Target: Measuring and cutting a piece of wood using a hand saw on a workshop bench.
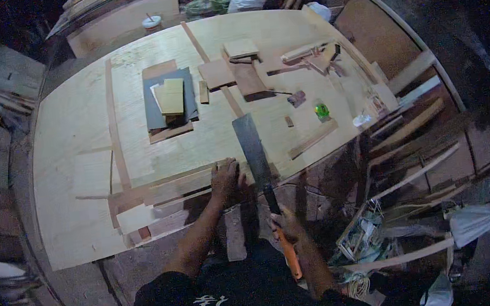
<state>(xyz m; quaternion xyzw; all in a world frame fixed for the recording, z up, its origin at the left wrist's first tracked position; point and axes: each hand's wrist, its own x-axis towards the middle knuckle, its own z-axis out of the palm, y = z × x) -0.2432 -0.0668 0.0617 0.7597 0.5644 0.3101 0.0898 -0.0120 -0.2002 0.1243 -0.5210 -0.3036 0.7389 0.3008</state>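
Head view: pale tabletop point(74, 123) under saw point(251, 146), lumber point(415, 122) around.

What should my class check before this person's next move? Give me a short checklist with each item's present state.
1. Handsaw gripped in the right hand: ok.
2. Left hand apart from the saw blade: ok, it lies to the blade's left with a gap between.
3. Wooden strips beside the left hand clamped down: not ok, no clamp shows on them.
4. Wooden worktop free of loose pieces: not ok, wooden offcuts lie beyond the blade.
5. Cutting line marked on the strips: cannot tell, too dim and small.
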